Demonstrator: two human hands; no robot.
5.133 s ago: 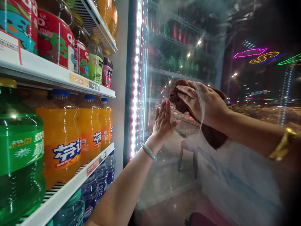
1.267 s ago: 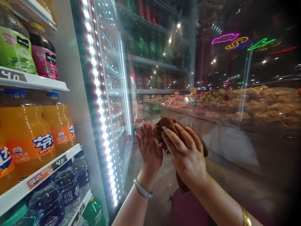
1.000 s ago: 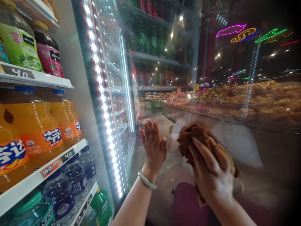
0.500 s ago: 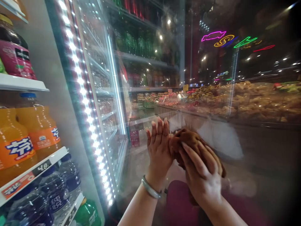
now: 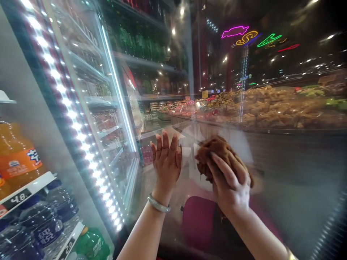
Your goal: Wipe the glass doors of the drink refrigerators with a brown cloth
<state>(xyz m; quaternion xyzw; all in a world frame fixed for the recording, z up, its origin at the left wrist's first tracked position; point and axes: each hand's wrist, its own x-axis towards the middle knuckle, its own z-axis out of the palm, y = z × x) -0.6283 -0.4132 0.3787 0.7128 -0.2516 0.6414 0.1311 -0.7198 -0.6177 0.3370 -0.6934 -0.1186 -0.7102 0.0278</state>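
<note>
A crumpled brown cloth [image 5: 215, 148] is bunched under my right hand [image 5: 230, 180], whose fingers press it against a glass door [image 5: 276, 173]. Flat with its fingers spread, my left hand [image 5: 166, 155] rests against or just before the same glass, to the left of the cloth. That wrist wears a pale bangle [image 5: 158, 205]. Some gap separates the two hands. Reflections in the glass blur what lies behind it.
At the left stands a lit drinks cooler with an orange soda bottle [image 5: 17, 155], water bottles [image 5: 45, 225] and a green bottle [image 5: 92, 242] on shelves. A bright LED strip [image 5: 73, 115] runs down its edge. Heaped goods [image 5: 271, 106] and neon signs [image 5: 246, 37] show in the glass.
My left hand has come away from the cloth, leftward, so a gap has opened between the hands. My right hand still holds the cloth. The view has turned right, shifting the shelves left.
</note>
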